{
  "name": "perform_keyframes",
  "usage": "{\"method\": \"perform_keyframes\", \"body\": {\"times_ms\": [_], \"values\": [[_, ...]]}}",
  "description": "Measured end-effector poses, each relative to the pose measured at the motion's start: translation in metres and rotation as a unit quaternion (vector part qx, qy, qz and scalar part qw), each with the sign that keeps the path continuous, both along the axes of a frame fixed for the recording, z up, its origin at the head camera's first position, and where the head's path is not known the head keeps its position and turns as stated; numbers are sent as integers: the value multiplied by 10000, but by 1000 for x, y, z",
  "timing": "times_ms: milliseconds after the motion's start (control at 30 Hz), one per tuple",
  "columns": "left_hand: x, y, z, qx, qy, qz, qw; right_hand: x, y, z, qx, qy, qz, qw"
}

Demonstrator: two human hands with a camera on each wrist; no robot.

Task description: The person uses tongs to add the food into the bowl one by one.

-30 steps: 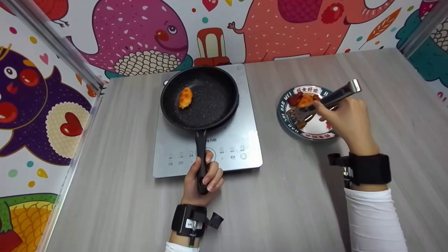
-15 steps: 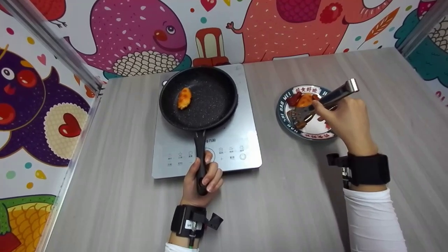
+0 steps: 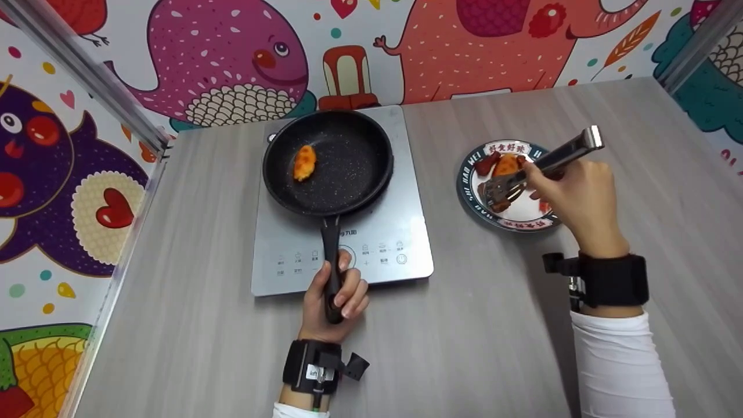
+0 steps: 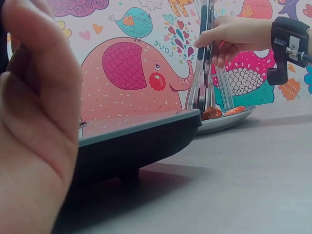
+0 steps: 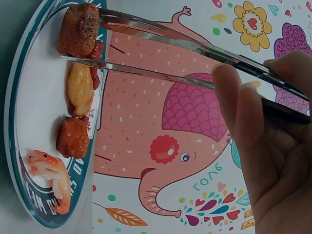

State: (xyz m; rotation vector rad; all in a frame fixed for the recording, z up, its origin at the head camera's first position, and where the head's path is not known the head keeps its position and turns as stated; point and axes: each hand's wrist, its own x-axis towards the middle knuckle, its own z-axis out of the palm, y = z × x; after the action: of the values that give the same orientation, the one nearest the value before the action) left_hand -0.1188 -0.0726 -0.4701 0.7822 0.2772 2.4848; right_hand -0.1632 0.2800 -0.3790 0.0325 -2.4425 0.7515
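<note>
My left hand (image 3: 339, 302) grips the black handle (image 3: 331, 238) of a frying pan (image 3: 348, 168). An orange-yellow chicken wing (image 3: 304, 163) lies in the pan's left half. Over at the right, my right hand (image 3: 583, 200) holds metal kitchen tongs (image 3: 566, 154), thumb on one side and fingers on the other. Their tips reach down to a patterned plate (image 3: 466, 191). In the right wrist view the tongs' tips lie on either side of a browned meat chunk (image 5: 78, 30) on the plate. Beside it are another wing (image 5: 79, 90), a reddish-brown chunk (image 5: 73, 137) and a shrimp (image 5: 58, 180).
The pan sits on a silver induction cooker (image 3: 400, 232) with touch controls along its front. Cooker and plate stand apart on a grey wood-grain table (image 3: 464, 337). Walls with cartoon animals (image 3: 232, 52) close off the back and left side.
The top end of the tongs has shifted slightly up and to the right, with the right hand nearly in place. The left hand keeps its grip on the pan handle.
</note>
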Motion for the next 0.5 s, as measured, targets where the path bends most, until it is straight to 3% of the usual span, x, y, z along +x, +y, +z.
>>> {"method": "perform_keyframes", "body": {"times_ms": [500], "values": [[0,0,0,-4,26,14,10000,4,2,9,-192,42,-356,9992]]}}
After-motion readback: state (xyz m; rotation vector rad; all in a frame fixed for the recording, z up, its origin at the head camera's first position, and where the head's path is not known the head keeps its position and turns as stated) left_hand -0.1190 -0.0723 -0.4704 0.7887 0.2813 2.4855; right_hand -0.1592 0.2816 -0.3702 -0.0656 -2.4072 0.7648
